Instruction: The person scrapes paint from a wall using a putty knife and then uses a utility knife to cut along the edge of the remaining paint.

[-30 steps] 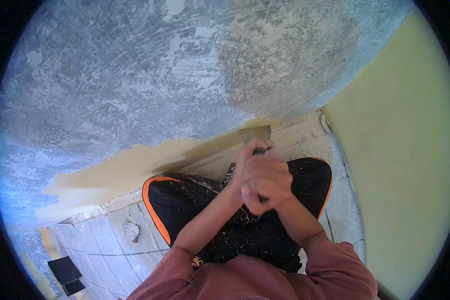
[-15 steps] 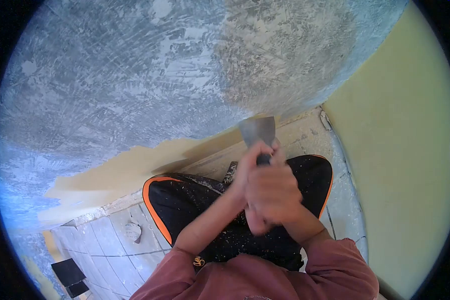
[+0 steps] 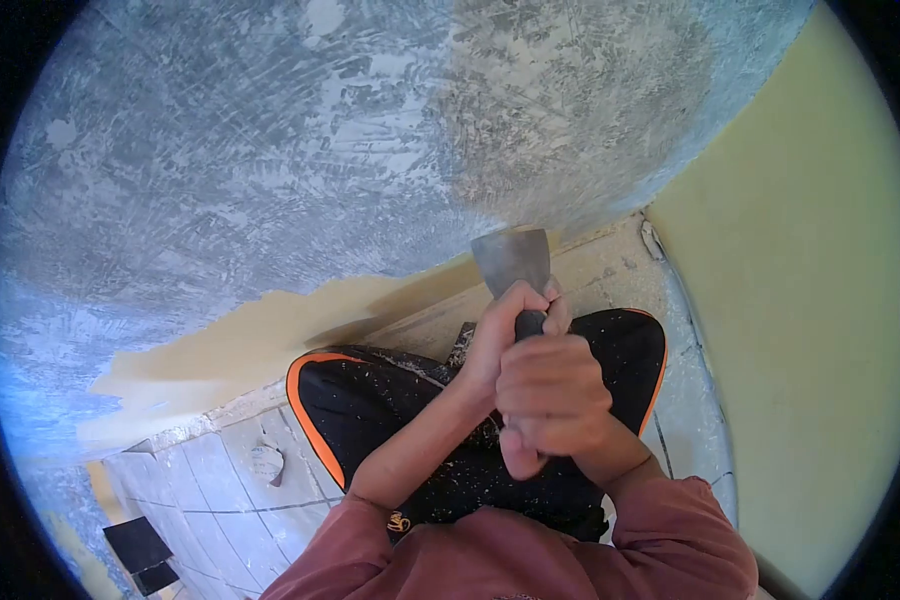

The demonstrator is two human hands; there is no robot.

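A wide-bladed scraper (image 3: 513,262) points away from me, its metal blade at the bottom of the mottled grey-blue wall (image 3: 360,150). The frame does not settle whether the blade's edge touches the surface. Close behind the blade, my left hand (image 3: 495,340) is closed around the black handle. Lower down, my right hand (image 3: 552,390) wraps its fingers round the same handle and hides most of it. Below the ragged edge of the grey-blue coating, a beige strip of wall (image 3: 240,330) shows.
My bent legs in black trousers (image 3: 370,390) are dotted with pale flakes. A yellow-green wall (image 3: 800,270) rises at the right. On the tiled floor (image 3: 220,470) lies a pale chip (image 3: 267,462). Farther left is a dark flat square (image 3: 137,544).
The scraper blade has shifted slightly up and left, and shows more sharply. My right hand sits a little lower, while the legs and walls look the same.
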